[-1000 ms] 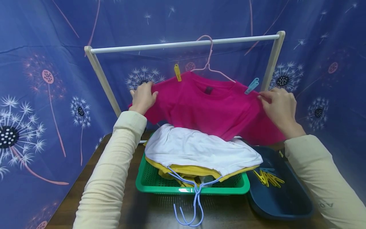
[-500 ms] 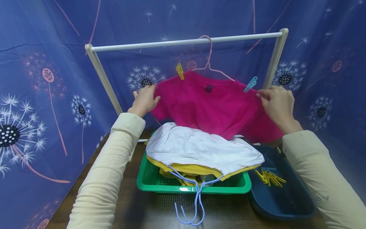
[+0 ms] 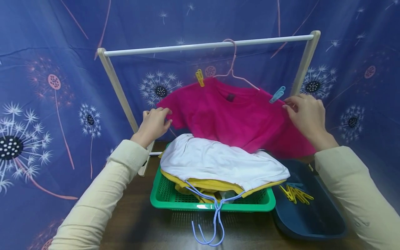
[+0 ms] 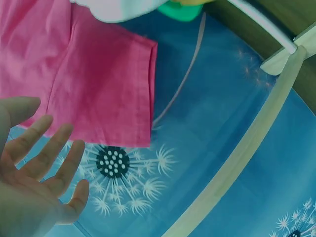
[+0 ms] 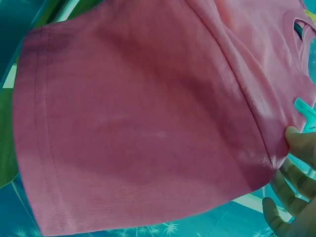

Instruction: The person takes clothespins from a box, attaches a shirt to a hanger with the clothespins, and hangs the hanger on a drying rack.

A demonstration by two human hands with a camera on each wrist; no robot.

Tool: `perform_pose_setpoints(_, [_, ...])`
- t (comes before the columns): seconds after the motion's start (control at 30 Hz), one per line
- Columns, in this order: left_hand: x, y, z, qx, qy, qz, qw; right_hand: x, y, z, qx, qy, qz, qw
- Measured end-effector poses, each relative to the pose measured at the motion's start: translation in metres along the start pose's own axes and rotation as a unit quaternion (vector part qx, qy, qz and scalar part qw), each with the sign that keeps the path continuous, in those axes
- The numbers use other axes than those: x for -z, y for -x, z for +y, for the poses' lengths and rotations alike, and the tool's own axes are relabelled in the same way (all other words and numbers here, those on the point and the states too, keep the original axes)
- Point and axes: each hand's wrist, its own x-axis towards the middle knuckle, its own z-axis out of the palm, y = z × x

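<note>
A magenta T-shirt (image 3: pixel 237 114) hangs from a pink hanger (image 3: pixel 232 69) hooked over the rack's white bar. One yellow clothespin (image 3: pixel 200 78) is clipped at its left shoulder, and a light blue clothespin (image 3: pixel 277 94) at the right. My right hand (image 3: pixel 307 116) pinches the right sleeve's top just outside the blue clothespin; in the right wrist view the thumb (image 5: pixel 301 144) lies on the front of the cloth. Beside the left sleeve (image 4: pixel 108 84), my left hand (image 3: pixel 154 125) has its fingers spread and loosely bent, holding nothing.
Below the shirt, a green basket (image 3: pixel 178 205) bears a white garment (image 3: pixel 218 161) over yellow cloth (image 3: pixel 206 184), with blue hanger hooks (image 3: pixel 215 222) sticking out front. A dark blue bin (image 3: pixel 315 222) with yellow clothespins (image 3: pixel 295 194) stands right. Wooden rack posts (image 3: pixel 118 90) flank the shirt.
My left hand has let go of the left sleeve and moved down and left. The right hand keeps its pinch at the right sleeve.
</note>
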Motion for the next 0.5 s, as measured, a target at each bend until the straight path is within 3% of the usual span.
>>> perform_pose_setpoints(0.23, [-0.012, 0.03, 0.008, -0.046, -0.028, -0.015, 0.9984, 0.008, 0.014, -0.002, 0.012, -0.017, 0.016, 0.9997])
perform_pose_setpoints(0.5, [-0.02, 0.061, 0.019, -0.081, -0.021, -0.036, 0.9958, 0.017, 0.031, -0.002, 0.028, -0.025, 0.019, 0.9991])
